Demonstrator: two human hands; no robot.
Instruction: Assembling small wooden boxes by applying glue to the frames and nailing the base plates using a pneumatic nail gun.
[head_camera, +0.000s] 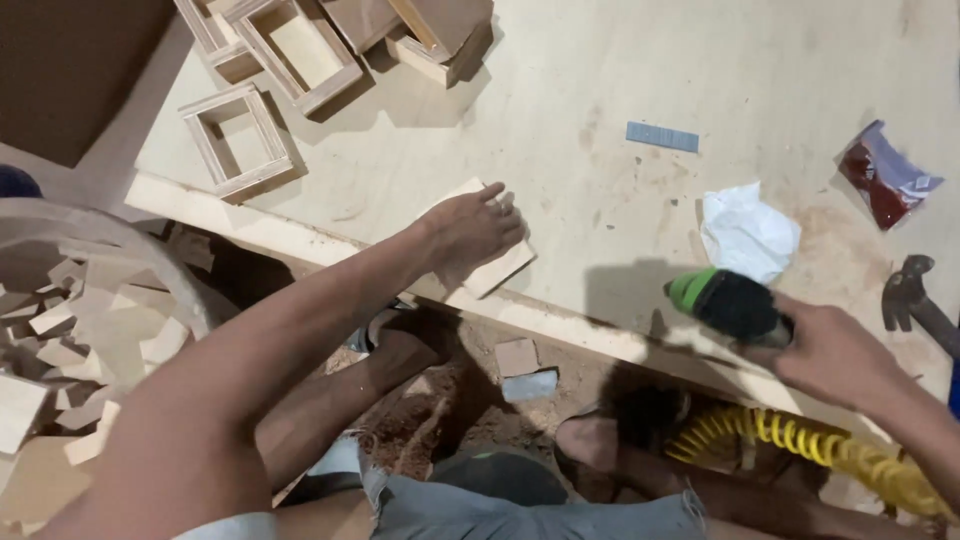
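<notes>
Head camera view, looking down over the person's knees and a coiled yellow air hose. The right hand is clenched around a black and green nail gun, held just over the near edge of the plywood surface. The left hand lies flat with its fingers spread, pressing a small wooden block onto the surface. Beyond the right hand sit a crumpled white cloth and a strip of nails; a hammer lies to its right. Beyond the left hand stand open wooden frames.
</notes>
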